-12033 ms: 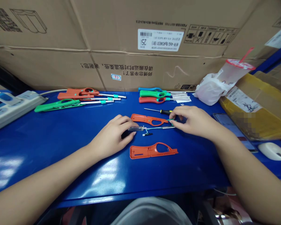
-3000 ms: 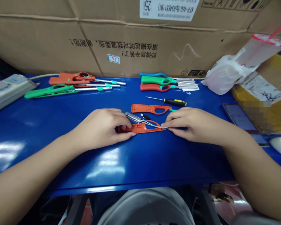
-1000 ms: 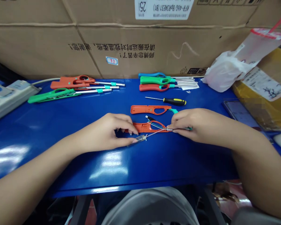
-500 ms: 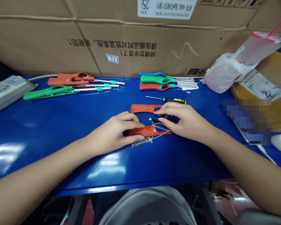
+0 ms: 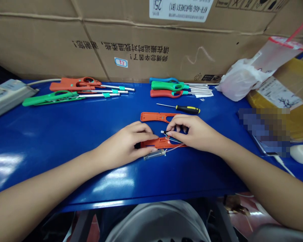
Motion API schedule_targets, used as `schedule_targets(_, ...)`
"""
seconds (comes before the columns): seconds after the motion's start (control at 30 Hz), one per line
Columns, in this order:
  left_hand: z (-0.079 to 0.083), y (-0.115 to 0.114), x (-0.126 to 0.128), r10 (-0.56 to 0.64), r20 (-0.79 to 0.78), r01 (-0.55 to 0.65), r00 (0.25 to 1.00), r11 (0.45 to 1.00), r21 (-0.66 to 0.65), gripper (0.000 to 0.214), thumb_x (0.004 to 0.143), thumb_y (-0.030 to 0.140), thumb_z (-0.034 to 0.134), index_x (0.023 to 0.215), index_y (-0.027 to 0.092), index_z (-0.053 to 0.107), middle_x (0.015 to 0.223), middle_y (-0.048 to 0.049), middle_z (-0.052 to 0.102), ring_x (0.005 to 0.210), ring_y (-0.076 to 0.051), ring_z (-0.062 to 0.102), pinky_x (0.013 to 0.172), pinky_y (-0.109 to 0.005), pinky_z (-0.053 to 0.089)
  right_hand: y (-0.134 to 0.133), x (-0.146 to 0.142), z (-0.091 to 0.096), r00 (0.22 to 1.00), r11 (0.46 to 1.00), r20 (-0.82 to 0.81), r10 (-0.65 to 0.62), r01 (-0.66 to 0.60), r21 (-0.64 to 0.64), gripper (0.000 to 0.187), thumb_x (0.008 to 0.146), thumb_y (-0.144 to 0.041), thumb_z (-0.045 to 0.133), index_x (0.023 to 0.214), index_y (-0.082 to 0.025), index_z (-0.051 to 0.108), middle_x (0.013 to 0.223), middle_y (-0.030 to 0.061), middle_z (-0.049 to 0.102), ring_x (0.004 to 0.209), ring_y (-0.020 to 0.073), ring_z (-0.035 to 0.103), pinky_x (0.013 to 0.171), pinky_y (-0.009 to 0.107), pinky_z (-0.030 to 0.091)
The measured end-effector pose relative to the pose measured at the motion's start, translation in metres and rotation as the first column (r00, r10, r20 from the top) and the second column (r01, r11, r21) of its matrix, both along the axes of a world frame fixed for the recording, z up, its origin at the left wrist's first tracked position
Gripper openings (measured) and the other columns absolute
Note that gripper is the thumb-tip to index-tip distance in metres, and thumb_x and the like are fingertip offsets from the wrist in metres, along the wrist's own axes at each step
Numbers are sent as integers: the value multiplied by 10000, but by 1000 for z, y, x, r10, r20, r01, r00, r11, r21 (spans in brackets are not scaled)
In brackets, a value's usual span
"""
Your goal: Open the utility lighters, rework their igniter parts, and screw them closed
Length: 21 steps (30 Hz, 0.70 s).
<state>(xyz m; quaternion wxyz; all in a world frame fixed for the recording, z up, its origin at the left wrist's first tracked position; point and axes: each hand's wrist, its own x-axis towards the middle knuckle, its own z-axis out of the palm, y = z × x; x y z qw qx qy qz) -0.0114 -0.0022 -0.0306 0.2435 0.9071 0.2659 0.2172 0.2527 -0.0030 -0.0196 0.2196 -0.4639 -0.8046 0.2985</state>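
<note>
Along the near edge of the desk (image 5: 141, 198), had a broad strip of bare blue free in front of both forearms. Pressed the left hand (image 5: 126, 143) down on the butt end of the orange shell half (image 5: 161, 143), grip closed on it, thumb at the near side and fingers over the top. Had the clear tube (image 5: 155, 154) lying on the desk just beside the shell's near rim, outside it, tied to thin wires (image 5: 175, 139) running up across the shell. Pinched the small black part (image 5: 163, 132) in the right hand (image 5: 194, 132), thumb and forefinger closed on it just above the shell's loop opening.

Judged the work about midway: shell laid open and steadied, innards loose and not yet seated, nothing closed up. Beyond the hands, found the second orange shell half (image 5: 153, 116) lying apart and, past it, the screwdriver (image 5: 184, 109) untouched. Reckoned seating, mating and fastening left to do.

Had open room to the left of the left hand, less to the right, with a white mouse (image 5: 301, 154) near that forearm. Farther back, saw assembled lighters in two bunches, left (image 5: 73, 89) and right (image 5: 171, 88), lying close to the cardboard box (image 5: 91, 40) walling off the far edge. Noted a plastic bag (image 5: 239, 82) at the right rear and a power strip (image 5: 7, 97) at the far left.
</note>
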Motion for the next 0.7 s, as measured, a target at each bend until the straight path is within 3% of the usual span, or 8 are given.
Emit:
schedule_targets(0.2,-2,0,-1,-10,8,9,1000,1000,12,271,966,331,715,1191,184,746,1091,-83,719,1018,-205,664,928,-353,561,-4,0,4,998,999,63,29,-27,-29,84,943,-198,613,928,-192,695,840,5,708,693,120,599,640,259,465)
schedule_targets(0.3,-2,0,-1,-7,8,7,1000,1000,0,273,969,335,712,1203,199,743,1096,-81,719,1021,-206,668,928,-354,564,-5,2,5,989,986,85,119,-128,105,101,972,-170,587,958,-198,683,911,28,726,811,152,636,756,296,499)
schedule_targets(0.4,-1,1,0,-2,5,2,1000,1000,-16,253,974,329,703,1190,206,745,1093,-77,719,1020,-205,672,931,-355,565,-6,5,7,953,918,164,254,-291,270,129,1008,-182,564,990,-197,690,997,66,730,953,196,636,886,359,500)
schedule_targets(0.47,0,1,0,-2,11,2,1000,1000,-19,237,972,322,704,1174,206,749,1086,-75,717,1015,-204,673,930,-352,565,-8,7,9,925,884,239,297,-361,296,150,1020,-195,553,990,-193,700,997,73,724,943,200,629,876,366,503)
schedule_targets(0.7,-1,2,-1,-11,13,12,1000,1000,-10,261,960,306,722,1188,181,745,1092,-72,708,1014,-192,664,926,-325,551,-11,6,9,914,885,315,258,-354,302,155,1015,-201,569,1018,-177,722,1001,67,729,942,205,648,895,365,504)
